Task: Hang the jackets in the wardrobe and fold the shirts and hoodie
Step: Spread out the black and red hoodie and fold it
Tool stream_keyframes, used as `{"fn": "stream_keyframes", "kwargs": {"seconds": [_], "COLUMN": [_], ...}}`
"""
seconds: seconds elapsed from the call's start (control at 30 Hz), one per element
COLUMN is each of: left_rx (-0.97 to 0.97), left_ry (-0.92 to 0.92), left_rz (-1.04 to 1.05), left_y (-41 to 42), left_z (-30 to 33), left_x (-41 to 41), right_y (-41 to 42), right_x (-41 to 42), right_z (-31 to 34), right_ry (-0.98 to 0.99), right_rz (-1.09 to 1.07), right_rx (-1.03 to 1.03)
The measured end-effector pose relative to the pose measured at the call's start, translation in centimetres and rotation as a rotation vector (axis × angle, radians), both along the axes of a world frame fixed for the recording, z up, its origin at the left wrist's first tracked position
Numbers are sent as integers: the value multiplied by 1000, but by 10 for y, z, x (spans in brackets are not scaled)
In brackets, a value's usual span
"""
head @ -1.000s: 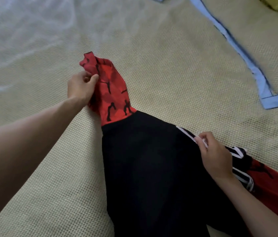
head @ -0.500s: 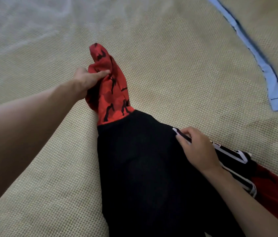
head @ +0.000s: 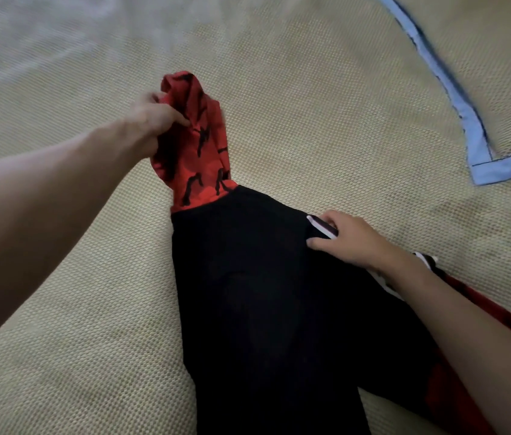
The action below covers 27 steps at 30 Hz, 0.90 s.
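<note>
A black shirt (head: 266, 302) with red, black-patterned sleeves lies spread on a woven beige mat (head: 326, 127). Its left sleeve (head: 197, 142) is bunched up and lifted, and my left hand (head: 153, 117) grips it from the left side. At the shirt's right shoulder, my right hand (head: 345, 243) pinches the black-and-white striped collar trim (head: 320, 226). The other red sleeve (head: 493, 312) trails off to the lower right, partly hidden under my right forearm.
A second mat with a light blue border (head: 468, 117) overlaps the beige one at the upper right. Pale sheer fabric (head: 28, 42) lies at the upper left. Bare mat surrounds the shirt on the left and far sides.
My left hand has kept hold of the red sleeve and bunched it more tightly. My right hand has slid left along the striped trim toward the shirt's middle.
</note>
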<state>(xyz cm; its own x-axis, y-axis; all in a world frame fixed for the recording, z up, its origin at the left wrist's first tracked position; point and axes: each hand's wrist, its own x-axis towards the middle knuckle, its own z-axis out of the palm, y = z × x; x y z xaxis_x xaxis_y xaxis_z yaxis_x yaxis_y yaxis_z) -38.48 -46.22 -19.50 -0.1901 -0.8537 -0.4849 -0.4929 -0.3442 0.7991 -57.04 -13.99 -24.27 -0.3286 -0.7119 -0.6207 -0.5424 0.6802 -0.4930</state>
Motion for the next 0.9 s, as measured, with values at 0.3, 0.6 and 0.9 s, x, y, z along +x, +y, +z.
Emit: {"fn": "stream_keyframes", "kwargs": {"seconds": [0.3,0.6,0.9], "left_rx": [-206,-595,-643], "left_ry": [228,-418,-744], "left_rz": [-477,-1240,-1007], "left_y": [111,188,265], "left_z": [43,5,-65], "left_x": [78,138,60], "right_y": [7,84,209], "right_x": [-15,-70,-116], "right_z": [3,32,45], "right_ry": [-1,122,225], "right_rz": [69,117,-387], "right_rx": [0,218,-218]}}
